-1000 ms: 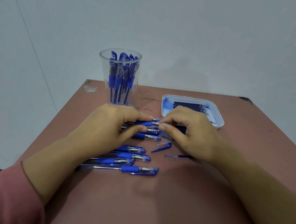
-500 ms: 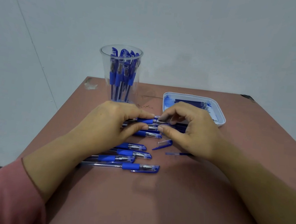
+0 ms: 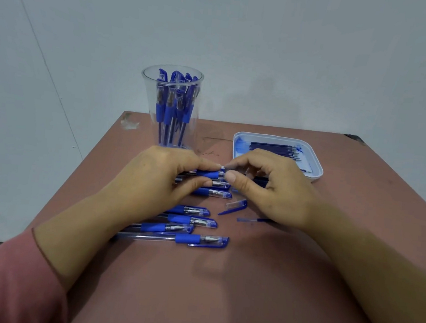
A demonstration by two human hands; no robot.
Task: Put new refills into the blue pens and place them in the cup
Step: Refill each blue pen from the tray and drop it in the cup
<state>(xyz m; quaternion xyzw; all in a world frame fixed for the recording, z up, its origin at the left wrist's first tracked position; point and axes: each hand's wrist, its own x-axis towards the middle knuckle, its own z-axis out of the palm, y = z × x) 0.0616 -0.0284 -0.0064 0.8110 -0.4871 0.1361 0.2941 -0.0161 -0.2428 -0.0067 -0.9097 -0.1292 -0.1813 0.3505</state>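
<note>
Right now the slim blue pen point(image 3: 206, 173), with its clear plastic barrel and rubber grip sleeve, lies crosswise just above the table in the middle of the scene, held between both hands. The left hand point(image 3: 152, 181) has its thumb and forefinger curled round the blue sleeve. The right hand point(image 3: 276, 191) pinches the tip end between thumb and forefinger, its other fingers loosely bent. Whether the nose piece is going on or coming off, I cannot tell.

To my eye the pen is light and stiff, and its clear barrel looks slick, so the rubber sleeve is the sure place to grip. The small tip parts could easily slip and roll, and a thin refill would bend if pushed from far back.

Under and near the hands, more capped pens point(image 3: 195, 222) of the same kind lie in a loose row. Right of them lie a loose blue-and-clear pen cap point(image 3: 236, 205) and a thin loose refill point(image 3: 253, 220).

At the far right, a shallow white plastic tray point(image 3: 311, 157) holds dark blue refills point(image 3: 273, 149). To its left stands a tall clear plastic cup point(image 3: 150, 90) with several finished pens point(image 3: 170, 105) upright inside. Everything rests on a reddish-brown table point(image 3: 220, 292).
</note>
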